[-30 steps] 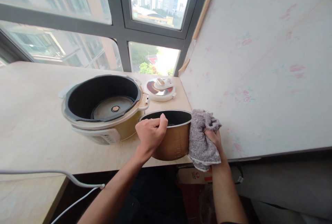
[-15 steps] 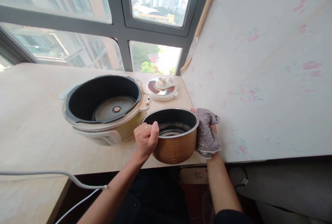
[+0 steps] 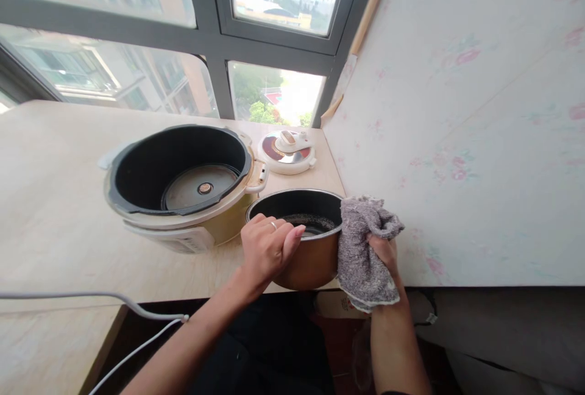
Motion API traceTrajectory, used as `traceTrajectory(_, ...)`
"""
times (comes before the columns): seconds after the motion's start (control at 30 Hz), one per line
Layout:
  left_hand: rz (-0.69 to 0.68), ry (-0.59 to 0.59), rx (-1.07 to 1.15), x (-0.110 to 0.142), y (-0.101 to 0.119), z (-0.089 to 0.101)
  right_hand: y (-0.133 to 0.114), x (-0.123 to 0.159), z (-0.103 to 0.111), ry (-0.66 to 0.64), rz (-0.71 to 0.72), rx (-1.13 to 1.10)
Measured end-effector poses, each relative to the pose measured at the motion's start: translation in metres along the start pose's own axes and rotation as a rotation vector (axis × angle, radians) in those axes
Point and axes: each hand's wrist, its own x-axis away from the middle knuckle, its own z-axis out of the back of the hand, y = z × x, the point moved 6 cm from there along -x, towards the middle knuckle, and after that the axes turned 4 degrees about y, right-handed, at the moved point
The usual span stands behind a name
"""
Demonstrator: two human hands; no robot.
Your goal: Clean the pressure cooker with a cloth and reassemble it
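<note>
A bronze inner pot point(image 3: 315, 255) with a dark inside stands at the front edge of the wooden counter point(image 3: 55, 224). My left hand point(image 3: 269, 249) grips its near-left rim, fingers curled over the edge, a ring on one finger. My right hand point(image 3: 386, 255) is closed on a grey cloth point(image 3: 363, 249) and presses it against the pot's right outer wall. The cloth drapes over the rim and hides that side. Some dark residue shows on the pot's bottom.
The open pressure cooker body point(image 3: 180, 181) sits just left of the pot, touching or nearly so. Its round lid point(image 3: 287, 152) lies behind, near the window point(image 3: 214, 47). A flowered wall panel point(image 3: 457, 120) stands close on the right. A white cable point(image 3: 132, 313) hangs off the counter's front left.
My right hand with the cloth went behind the pot's right side and has come back to the front. My left hand shifted its hold along the near rim.
</note>
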Motion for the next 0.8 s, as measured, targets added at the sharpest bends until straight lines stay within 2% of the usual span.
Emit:
traceTrajectory(0.1,-0.006,-0.02,-0.07,-0.008,0.015,0.0,-0.013,0.022,-0.003,0.062,-0.066,-0.069)
traceTrajectory(0.2,0.005,-0.071,-0.13,-0.013,0.029,-0.003,-0.022,0.039,-0.007,0.059,0.0,-0.017)
traceTrajectory(0.3,0.017,-0.104,-0.179,-0.017,0.04,-0.006,-0.022,0.053,-0.007,0.111,0.086,0.049)
traceTrajectory(0.4,0.038,-0.071,-0.193,-0.019,0.04,-0.007,-0.023,0.064,-0.011,0.135,0.187,0.118)
traceTrajectory(0.53,0.098,0.002,-0.187,-0.02,0.027,-0.006,-0.034,0.069,-0.018,0.167,0.324,0.206)
traceTrajectory(0.67,0.121,0.075,-0.171,-0.02,0.02,-0.002,-0.04,0.057,-0.016,0.145,0.26,0.147)
traceTrajectory(0.8,0.162,0.068,-0.091,-0.017,0.014,0.003,-0.027,0.037,0.0,0.135,0.115,0.033)
